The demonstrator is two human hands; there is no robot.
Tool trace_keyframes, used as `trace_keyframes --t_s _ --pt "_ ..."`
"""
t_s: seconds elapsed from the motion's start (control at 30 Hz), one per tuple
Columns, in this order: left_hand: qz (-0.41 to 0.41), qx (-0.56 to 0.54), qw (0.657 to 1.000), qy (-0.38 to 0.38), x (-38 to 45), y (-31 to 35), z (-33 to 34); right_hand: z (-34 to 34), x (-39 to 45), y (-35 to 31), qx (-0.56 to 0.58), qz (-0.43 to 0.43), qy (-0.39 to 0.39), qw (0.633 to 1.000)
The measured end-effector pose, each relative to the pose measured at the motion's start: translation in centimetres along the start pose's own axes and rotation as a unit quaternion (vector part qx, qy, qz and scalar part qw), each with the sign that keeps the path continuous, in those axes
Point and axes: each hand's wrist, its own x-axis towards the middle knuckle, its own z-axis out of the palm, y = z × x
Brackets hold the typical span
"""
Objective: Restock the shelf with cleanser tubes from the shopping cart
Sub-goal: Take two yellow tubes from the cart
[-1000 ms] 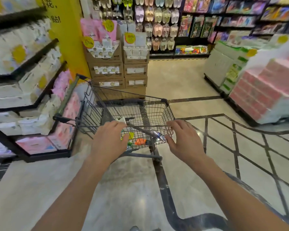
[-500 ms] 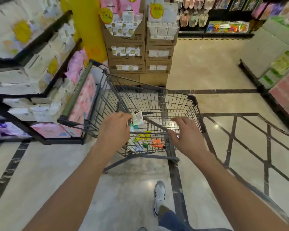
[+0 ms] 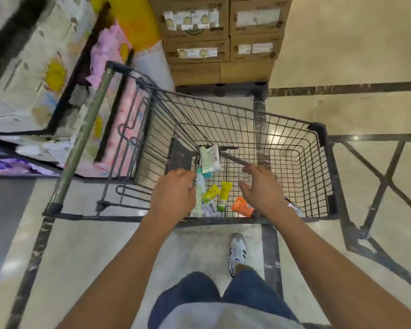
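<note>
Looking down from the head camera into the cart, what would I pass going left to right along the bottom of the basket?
Left hand → pale green tube → two yellow tubes → orange tube → right hand.

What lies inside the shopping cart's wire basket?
Loose tubes: two yellow tubes, an orange tube, a green-and-white tube. The left hand and right hand cover others.

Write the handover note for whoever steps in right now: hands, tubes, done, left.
Left hand: over the shopping cart, fingers curled by a pale tube; grip unclear.
Right hand: open above the basket, holding nothing.
Tubes: yellow tube, orange tube and a green-white tube lie in the basket.
Done: nothing lifted out.
Left: move every tube to the shelf.
</note>
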Motion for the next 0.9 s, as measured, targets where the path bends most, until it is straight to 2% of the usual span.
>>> trace_keyframes --t_s 0.23,0.4,0.5,0.73,0.8,0.9 --pt "-0.029 0.002 0.991 -0.132 8.6 -1.8 9.3 7.6 7.2 3.3 0.038 0.093 -0.131 0.986" --pt "-0.065 -0.007 0.957 -0.283 14.8 -4.1 20.0 15.5 11.2 7.0 0.033 0.149 -0.207 0.966" --pt "-0.076 -0.022 0.936 -0.342 17.4 -4.7 26.0 20.0 13.2 8.8 0.049 0.185 -0.23 0.954" --pt "-0.001 -0.028 0.95 -0.31 21.0 -5.5 35.5 28.9 15.7 10.7 0.053 0.272 -0.297 0.914" --pt "-0.013 -0.02 0.956 -0.293 21.0 -6.1 36.9 30.9 16.0 10.5 0.081 0.301 -0.284 0.907" --pt "-0.003 0.025 0.961 -0.274 21.0 -6.7 38.2 33.1 16.2 10.4 0.09 0.342 -0.224 0.908"
